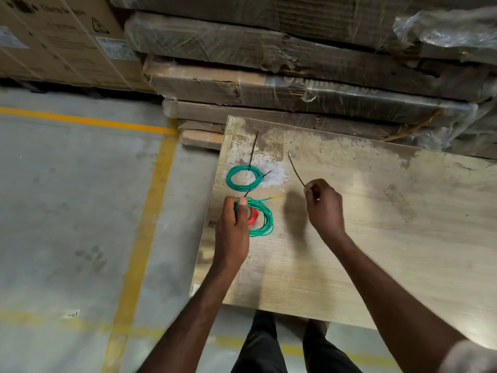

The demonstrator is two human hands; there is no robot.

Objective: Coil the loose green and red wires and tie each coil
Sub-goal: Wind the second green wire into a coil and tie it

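The left hand [233, 224] gripped a green coil [262, 218] at the board's [376, 238] left edge, fingers curled round its strands; a red coil [252, 217] lay inside it. The right hand [324, 208] pinched a black tie [295, 169] above the board. Farther back lay a second green coil [244, 177], already bound with black ties.

Green coil [261, 216] in left hand [233, 230]

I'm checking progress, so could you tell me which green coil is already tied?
The far green coil, lying free with black ties; the near green coil is gripped by the left hand.
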